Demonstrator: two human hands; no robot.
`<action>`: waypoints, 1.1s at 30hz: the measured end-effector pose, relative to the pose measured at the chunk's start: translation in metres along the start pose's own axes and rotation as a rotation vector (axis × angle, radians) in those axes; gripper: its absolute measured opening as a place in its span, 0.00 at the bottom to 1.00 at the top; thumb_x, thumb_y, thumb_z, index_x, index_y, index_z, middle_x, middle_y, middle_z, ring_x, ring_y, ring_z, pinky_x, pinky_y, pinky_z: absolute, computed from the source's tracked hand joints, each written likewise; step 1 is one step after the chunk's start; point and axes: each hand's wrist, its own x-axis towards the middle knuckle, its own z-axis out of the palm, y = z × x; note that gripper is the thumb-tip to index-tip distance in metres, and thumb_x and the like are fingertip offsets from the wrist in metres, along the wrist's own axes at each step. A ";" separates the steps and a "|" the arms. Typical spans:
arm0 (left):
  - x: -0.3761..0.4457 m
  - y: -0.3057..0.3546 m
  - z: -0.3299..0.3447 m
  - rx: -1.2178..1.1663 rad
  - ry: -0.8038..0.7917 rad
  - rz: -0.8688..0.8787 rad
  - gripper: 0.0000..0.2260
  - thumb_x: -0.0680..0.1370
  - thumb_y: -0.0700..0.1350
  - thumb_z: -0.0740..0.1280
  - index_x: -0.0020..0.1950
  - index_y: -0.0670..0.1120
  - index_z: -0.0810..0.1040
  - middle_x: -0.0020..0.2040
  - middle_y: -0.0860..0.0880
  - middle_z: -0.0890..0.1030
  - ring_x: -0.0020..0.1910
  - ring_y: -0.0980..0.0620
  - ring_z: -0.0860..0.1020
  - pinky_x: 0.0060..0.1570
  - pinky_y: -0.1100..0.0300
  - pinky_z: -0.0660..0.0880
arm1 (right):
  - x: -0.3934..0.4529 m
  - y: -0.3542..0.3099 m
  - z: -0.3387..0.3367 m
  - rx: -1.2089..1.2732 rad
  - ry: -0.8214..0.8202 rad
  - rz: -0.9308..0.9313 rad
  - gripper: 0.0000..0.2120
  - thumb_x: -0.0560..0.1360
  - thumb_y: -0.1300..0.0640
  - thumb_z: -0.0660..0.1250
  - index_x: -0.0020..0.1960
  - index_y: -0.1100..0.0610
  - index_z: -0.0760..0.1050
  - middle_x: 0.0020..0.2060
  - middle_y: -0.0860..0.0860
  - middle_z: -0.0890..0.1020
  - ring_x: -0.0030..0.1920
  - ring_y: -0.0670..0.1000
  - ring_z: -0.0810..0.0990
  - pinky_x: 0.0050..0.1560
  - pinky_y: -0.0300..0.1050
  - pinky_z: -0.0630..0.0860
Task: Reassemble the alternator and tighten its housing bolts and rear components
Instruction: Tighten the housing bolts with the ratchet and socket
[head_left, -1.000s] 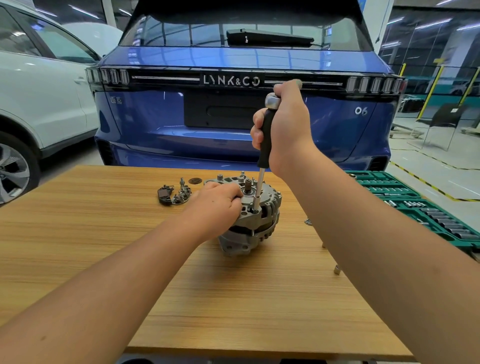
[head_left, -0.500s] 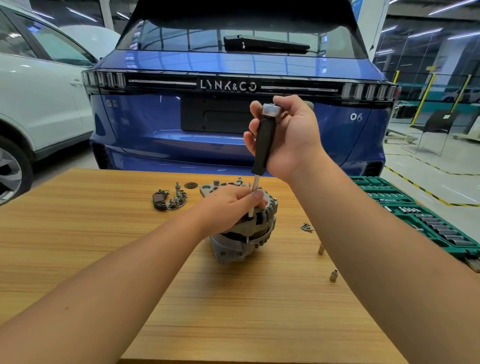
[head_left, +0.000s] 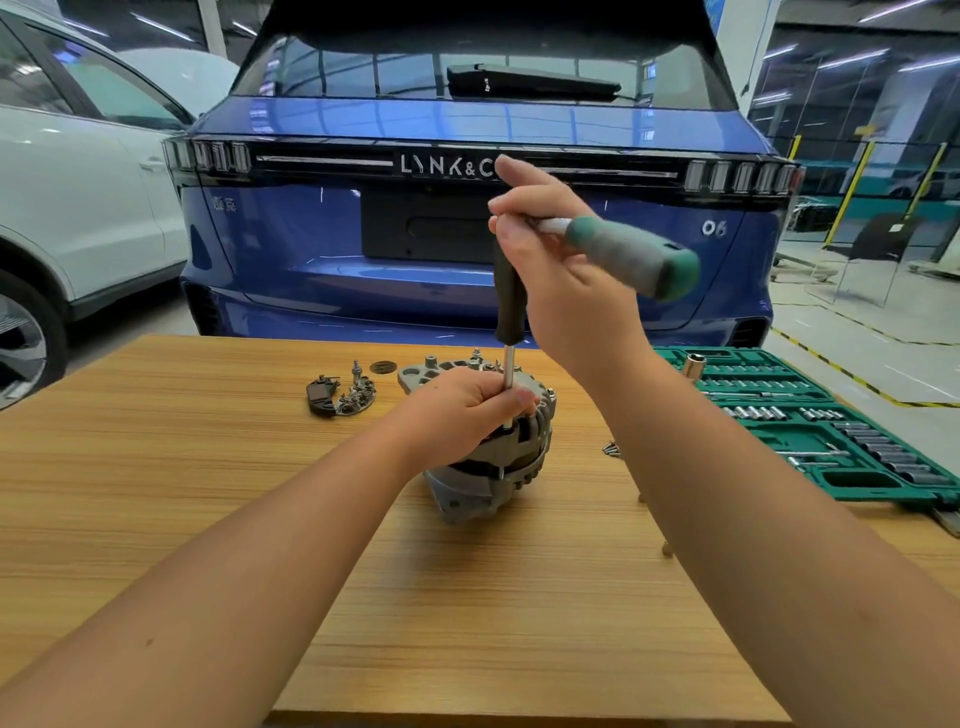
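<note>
Blue car (head_left: 483, 249) behind wooden table (head_left: 156, 467)

alternator (head_left: 488, 467) on table (head_left: 208, 467), loose parts (head_left: 340, 395) behind-left, socket case (head_left: 831, 431) right

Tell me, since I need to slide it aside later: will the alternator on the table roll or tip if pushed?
The alternator probably feels heavy for its size, being cast metal. Its rounded body leans on the wooden table, so it may rock without the left hand steadying it. The finned housing should grip well.

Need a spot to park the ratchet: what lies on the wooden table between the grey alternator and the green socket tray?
In the head view, between the grey alternator and green socket tray, only a small cluster of loose screws shows; the right forearm hides the rest.
</note>
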 end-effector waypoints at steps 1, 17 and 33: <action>-0.001 0.000 0.001 -0.014 0.013 0.005 0.14 0.82 0.63 0.58 0.55 0.61 0.82 0.53 0.56 0.84 0.54 0.55 0.80 0.56 0.54 0.76 | 0.001 -0.001 -0.002 -0.106 -0.037 -0.062 0.07 0.80 0.67 0.64 0.55 0.61 0.79 0.62 0.54 0.77 0.65 0.54 0.77 0.68 0.47 0.74; -0.002 -0.002 0.000 0.003 -0.005 0.038 0.13 0.83 0.62 0.56 0.51 0.65 0.80 0.49 0.69 0.77 0.48 0.73 0.74 0.44 0.67 0.66 | 0.073 -0.046 -0.009 -0.949 -0.626 0.200 0.24 0.82 0.43 0.59 0.34 0.57 0.71 0.27 0.55 0.72 0.28 0.50 0.64 0.27 0.41 0.61; 0.000 -0.009 -0.004 0.068 -0.015 0.045 0.12 0.79 0.67 0.53 0.49 0.68 0.76 0.47 0.74 0.78 0.49 0.81 0.70 0.45 0.70 0.66 | 0.025 -0.014 0.004 0.863 0.077 0.844 0.09 0.83 0.53 0.62 0.57 0.57 0.76 0.44 0.47 0.86 0.38 0.46 0.82 0.46 0.46 0.73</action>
